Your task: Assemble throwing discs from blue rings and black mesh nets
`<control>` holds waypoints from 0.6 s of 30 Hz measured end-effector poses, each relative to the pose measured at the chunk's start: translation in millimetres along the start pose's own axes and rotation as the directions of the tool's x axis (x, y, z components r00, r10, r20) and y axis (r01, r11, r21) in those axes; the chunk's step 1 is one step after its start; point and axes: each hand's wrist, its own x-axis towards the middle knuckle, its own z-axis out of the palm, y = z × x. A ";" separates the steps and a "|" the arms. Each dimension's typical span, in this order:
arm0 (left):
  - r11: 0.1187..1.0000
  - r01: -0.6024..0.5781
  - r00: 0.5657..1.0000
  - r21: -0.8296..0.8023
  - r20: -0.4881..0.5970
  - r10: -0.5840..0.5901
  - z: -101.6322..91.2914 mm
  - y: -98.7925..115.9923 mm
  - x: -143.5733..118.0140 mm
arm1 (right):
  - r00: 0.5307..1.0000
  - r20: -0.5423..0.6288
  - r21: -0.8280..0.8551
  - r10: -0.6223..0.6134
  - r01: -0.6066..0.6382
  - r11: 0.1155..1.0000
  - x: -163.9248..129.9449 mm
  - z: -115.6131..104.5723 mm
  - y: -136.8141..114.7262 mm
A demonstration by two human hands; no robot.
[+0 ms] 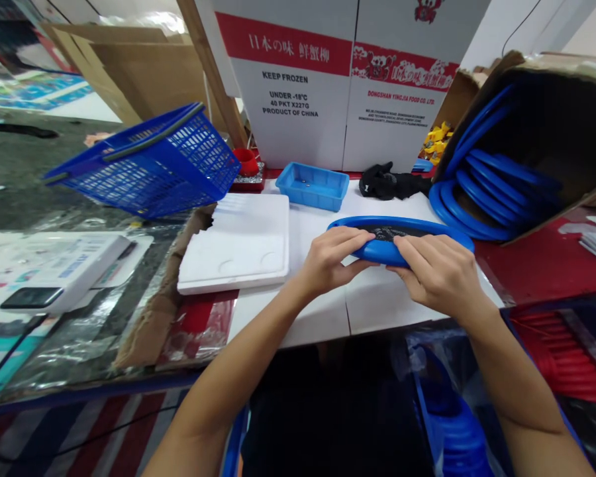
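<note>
In the head view, a blue plastic ring-shaped piece (385,252) with a dark centre is held just above the white work surface. Pale markings show on the dark part. My left hand (335,255) pinches its near edge, thumb below and fingers on top. My right hand (437,268) grips the same edge farther right, fingers over the rim and thumb underneath. Beyond the piece lie a shallow blue tray (312,187) with a few tiny bits in it and a black glove (390,183).
On the right, a tipped cardboard box (583,132) holds several blue rings (499,195). A white foam lid (243,248) lies left, below a tilted blue basket (153,162). White cartons (298,132) stand behind. Bagged blue parts (451,424) sit below the table's front edge.
</note>
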 end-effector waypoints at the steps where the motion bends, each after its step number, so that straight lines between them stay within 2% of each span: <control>1: 1.000 0.018 1.000 -0.006 -0.002 -0.018 0.2 -0.3 -0.4 | 1.000 0.008 0.017 0.004 -0.004 1.000 0.7 0.2 2.6; 4: 0.996 0.082 0.996 -0.023 -0.020 -0.082 -2.0 -3.2 -0.6 | 0.999 0.009 0.085 0.041 -0.041 0.995 -1.9 -2.7 19.4; 8: 0.982 0.158 0.986 -0.101 -0.035 -0.162 -14.0 -16.8 0.8 | 0.985 -0.043 0.233 0.164 -0.150 0.961 -19.8 -11.3 52.6; 12: 0.976 0.120 0.993 -0.183 0.014 -0.119 -27.4 -24.4 8.3 | 0.975 -0.052 0.334 0.217 -0.188 0.924 -34.5 -21.2 61.9; 15: 0.989 0.054 0.992 -0.134 0.123 -0.038 -32.6 -6.3 21.7 | 0.984 -0.032 0.328 0.175 -0.156 0.932 -31.9 -28.6 49.6; 18: 0.999 -0.039 0.964 -0.024 0.262 0.044 -32.6 27.5 37.9 | 0.995 -0.016 0.307 0.100 -0.091 0.947 -23.3 -34.2 34.5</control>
